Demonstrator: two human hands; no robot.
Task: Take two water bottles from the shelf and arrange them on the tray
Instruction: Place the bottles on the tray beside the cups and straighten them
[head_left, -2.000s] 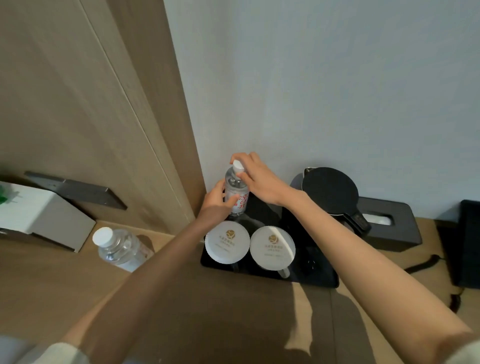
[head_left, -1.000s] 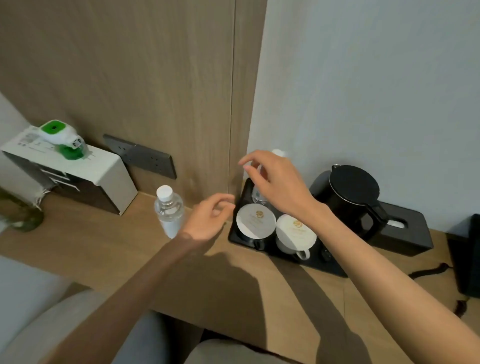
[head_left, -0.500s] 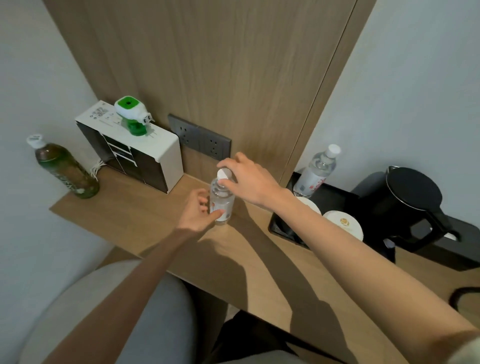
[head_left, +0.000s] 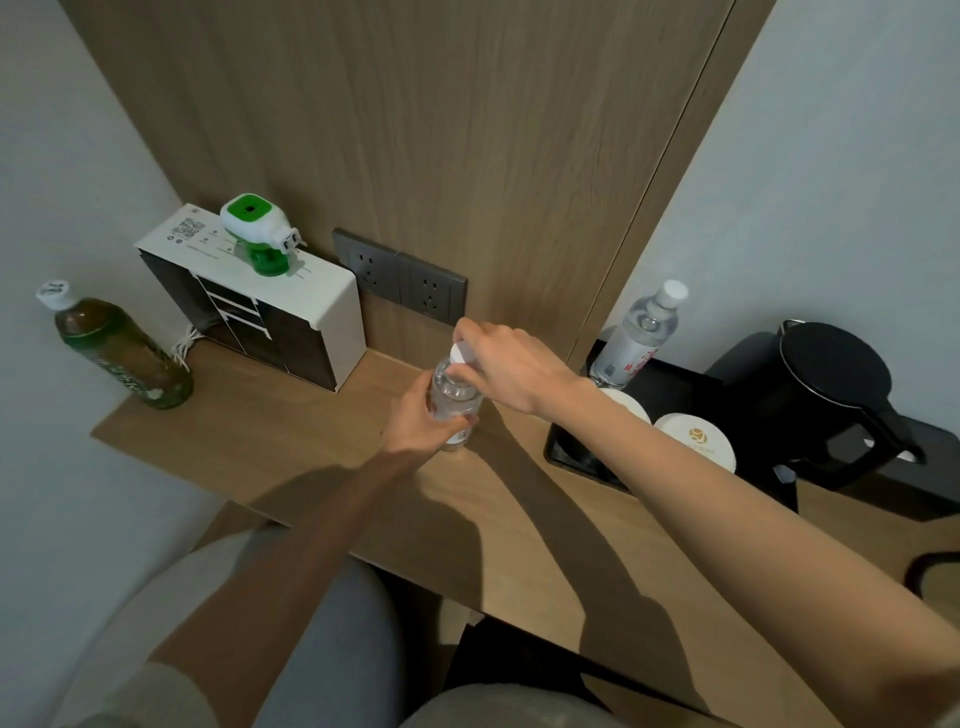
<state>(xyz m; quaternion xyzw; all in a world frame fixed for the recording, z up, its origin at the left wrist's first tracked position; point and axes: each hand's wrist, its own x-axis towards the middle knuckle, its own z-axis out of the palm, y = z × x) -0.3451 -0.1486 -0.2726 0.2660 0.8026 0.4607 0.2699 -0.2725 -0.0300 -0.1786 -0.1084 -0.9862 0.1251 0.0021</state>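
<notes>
Hands unmoved; fingers (head_left: 457, 366) wrap bottle (head_left: 453, 400) on shelf (head_left: 311, 415).

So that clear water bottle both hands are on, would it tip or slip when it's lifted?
The water bottle looks tall and narrow, so a sideways nudge could tip it. It seems full, so probably fairly heavy for its size. The left hand wraps its body and the right hand pinches the cap, so slipping seems unlikely.

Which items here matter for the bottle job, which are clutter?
Job: clear water bottle with white cap, held by left hand and right hand; second clear bottle; black tray.

Clutter: black kettle, green tea bottle, white box.
</notes>
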